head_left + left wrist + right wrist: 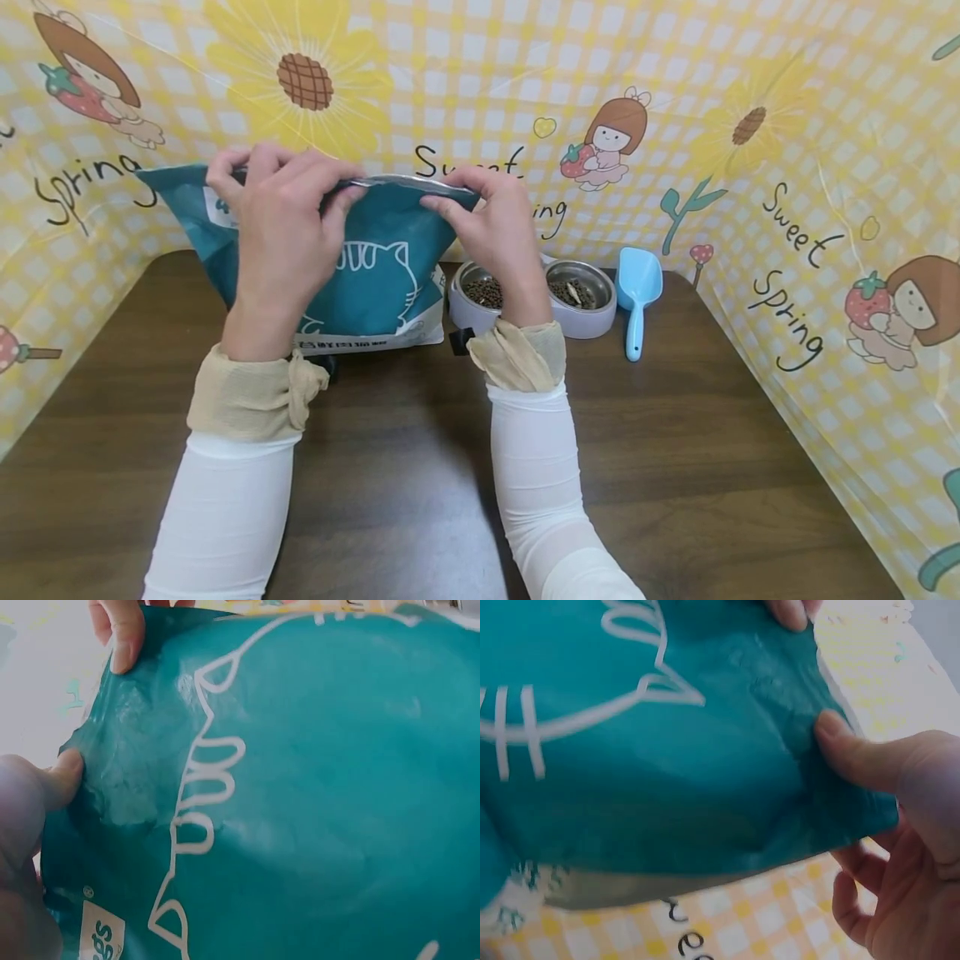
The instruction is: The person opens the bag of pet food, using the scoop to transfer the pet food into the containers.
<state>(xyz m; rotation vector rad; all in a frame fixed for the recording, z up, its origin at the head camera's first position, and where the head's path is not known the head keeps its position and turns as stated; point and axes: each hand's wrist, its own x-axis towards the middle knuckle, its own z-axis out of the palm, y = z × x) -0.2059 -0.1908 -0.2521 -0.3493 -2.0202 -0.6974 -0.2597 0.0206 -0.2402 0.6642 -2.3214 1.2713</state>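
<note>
A teal pet food bag (375, 283) with a white cat outline stands upright at the back left of the table. My left hand (285, 217) pinches its top edge left of the middle, thumb on the near face. Close to the top right corner, my right hand (498, 229) pinches the same edge between thumb and fingers. Both wrist views show the thumbs pressed on the teal face of the bag (337, 765). A thin silvery strip of the rim shows between the hands. The inside of the bag is hidden.
Behind my right wrist stands a double pet bowl (588, 323) holding brown kibble, partly hidden. A light blue scoop (637, 292) lies to its right. The dark wooden table (675, 467) is bordered by a yellow checked cloth (465, 75) at the back and sides.
</note>
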